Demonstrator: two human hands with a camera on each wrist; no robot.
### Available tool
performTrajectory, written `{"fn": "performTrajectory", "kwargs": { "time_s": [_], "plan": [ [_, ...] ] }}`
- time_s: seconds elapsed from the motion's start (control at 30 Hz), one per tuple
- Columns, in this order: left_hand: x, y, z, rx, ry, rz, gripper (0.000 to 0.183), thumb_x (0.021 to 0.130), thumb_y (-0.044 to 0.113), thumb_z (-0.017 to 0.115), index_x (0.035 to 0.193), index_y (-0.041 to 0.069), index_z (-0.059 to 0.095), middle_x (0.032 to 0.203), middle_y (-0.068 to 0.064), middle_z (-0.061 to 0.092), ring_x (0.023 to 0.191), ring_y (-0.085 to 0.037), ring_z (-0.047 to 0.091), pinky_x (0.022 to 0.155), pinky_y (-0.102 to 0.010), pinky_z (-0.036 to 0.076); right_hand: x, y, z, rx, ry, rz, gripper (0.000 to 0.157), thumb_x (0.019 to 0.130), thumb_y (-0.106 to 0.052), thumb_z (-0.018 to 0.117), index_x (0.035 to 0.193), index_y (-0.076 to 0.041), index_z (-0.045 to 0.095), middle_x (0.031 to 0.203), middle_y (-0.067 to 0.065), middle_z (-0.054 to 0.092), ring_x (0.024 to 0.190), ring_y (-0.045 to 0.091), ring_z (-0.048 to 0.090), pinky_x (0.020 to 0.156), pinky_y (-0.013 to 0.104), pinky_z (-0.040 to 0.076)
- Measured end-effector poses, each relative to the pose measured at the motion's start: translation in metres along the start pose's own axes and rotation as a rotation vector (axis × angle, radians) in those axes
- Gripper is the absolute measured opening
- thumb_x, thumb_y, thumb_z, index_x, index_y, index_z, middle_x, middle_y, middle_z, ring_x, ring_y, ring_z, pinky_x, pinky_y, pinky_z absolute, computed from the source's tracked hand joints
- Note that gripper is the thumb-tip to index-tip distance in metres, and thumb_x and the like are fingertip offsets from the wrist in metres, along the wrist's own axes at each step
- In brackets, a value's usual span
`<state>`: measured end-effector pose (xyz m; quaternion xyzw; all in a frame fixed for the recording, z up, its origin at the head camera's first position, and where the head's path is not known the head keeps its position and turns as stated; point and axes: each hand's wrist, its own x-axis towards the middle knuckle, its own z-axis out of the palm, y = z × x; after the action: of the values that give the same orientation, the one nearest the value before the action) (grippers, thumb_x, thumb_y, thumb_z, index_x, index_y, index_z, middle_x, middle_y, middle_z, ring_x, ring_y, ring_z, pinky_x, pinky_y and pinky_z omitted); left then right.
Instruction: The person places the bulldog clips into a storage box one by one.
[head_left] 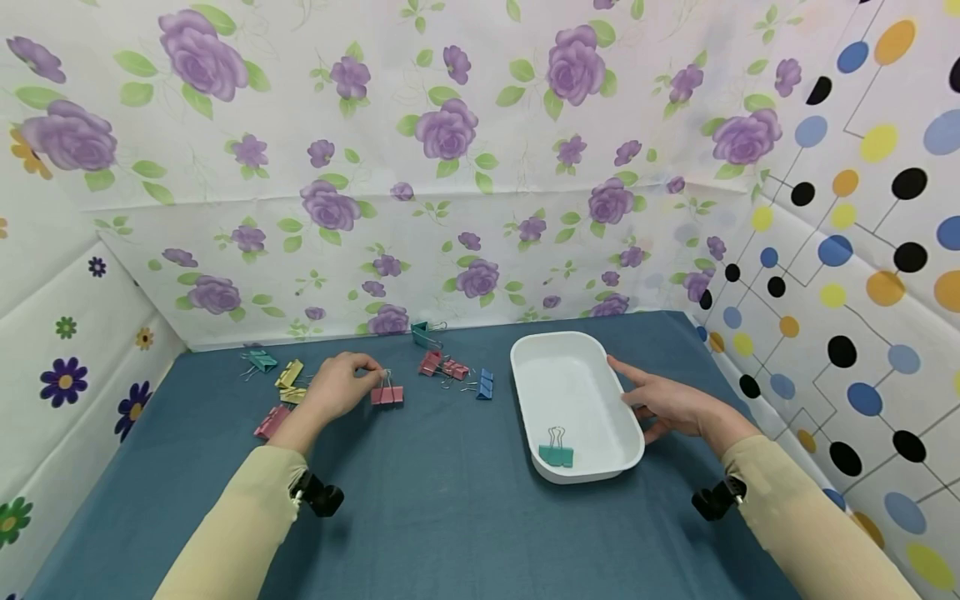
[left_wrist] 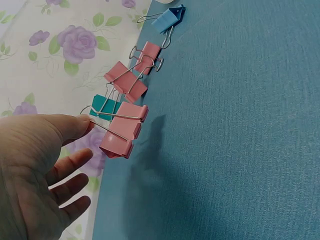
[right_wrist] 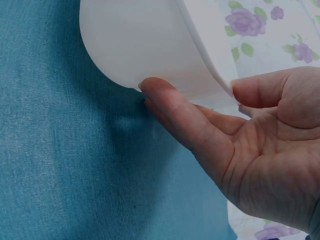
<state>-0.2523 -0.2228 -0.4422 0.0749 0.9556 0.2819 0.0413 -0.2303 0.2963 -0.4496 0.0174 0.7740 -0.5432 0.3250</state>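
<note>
White is the oblong tray (head_left: 573, 383) that I see on the blue cloth (head_left: 450, 525). To the left of this tray, well apart from it, the left hand (head_left: 339, 388) pinches a pink binder clip (head_left: 387, 396) by its wire handle, with the fingertips; the remaining fingers are loosely spread. The clip hangs from these fingertips, and I cannot tell whether its bottom touches the cloth. At the right side of the tray, the right hand (head_left: 671, 403) has its fingers apart from each other, touching the rim and the outer wall. The whole tray lies between the pinched clip and the right hand. Inside the tray, at its near end, there is a teal clip (head_left: 556, 456). Just beside the tray on its left lies a blue clip (head_left: 485, 384); a little more to the left are two pink clips (head_left: 431, 363), close together, and behind them a green-blue clip (head_left: 422, 335), near the flowered sheet (head_left: 525, 183). Farthest left from the tray, beyond the left hand, I notice two yellow clips (head_left: 288, 373), a rose clip (head_left: 272, 422) and a turquoise clip (head_left: 262, 360).
</note>
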Motion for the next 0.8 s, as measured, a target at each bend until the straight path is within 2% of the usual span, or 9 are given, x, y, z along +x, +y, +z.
{"fn": "performTrajectory", "kwargs": {
  "time_s": [0.17, 0.53, 0.8],
  "plan": [
    [-0.002, 0.001, -0.001, -0.003, 0.021, 0.013, 0.026, 0.105, 0.029, 0.061, 0.110, 0.008, 0.075, 0.129, -0.021, 0.060, 0.124, -0.045, 0.050, 0.097, -0.062, 0.043, 0.000, 0.001, 0.000, -0.003, 0.001, 0.002, 0.074, 0.110, -0.018, 0.047, 0.164, -0.045, 0.004, 0.167, 0.022, 0.007, 0.129, 0.045, 0.053, 0.077, 0.054, 0.060],
    [-0.006, 0.006, -0.004, -0.027, 0.089, 0.038, 0.027, 0.106, 0.029, 0.061, 0.115, 0.009, 0.074, 0.132, -0.022, 0.057, 0.123, -0.046, 0.050, 0.098, -0.063, 0.044, -0.001, -0.001, 0.000, -0.001, -0.004, -0.002, 0.073, 0.110, -0.017, 0.045, 0.164, -0.043, 0.003, 0.167, 0.023, 0.008, 0.126, 0.042, 0.056, 0.077, 0.055, 0.060],
    [-0.007, 0.015, -0.006, -0.032, 0.100, 0.041, 0.026, 0.106, 0.031, 0.060, 0.115, 0.010, 0.074, 0.133, -0.021, 0.056, 0.124, -0.046, 0.049, 0.097, -0.064, 0.043, -0.001, 0.000, 0.000, -0.001, -0.004, 0.000, 0.073, 0.110, -0.018, 0.046, 0.164, -0.044, 0.003, 0.166, 0.024, 0.010, 0.124, 0.040, 0.058, 0.077, 0.054, 0.060]
  ]
}}
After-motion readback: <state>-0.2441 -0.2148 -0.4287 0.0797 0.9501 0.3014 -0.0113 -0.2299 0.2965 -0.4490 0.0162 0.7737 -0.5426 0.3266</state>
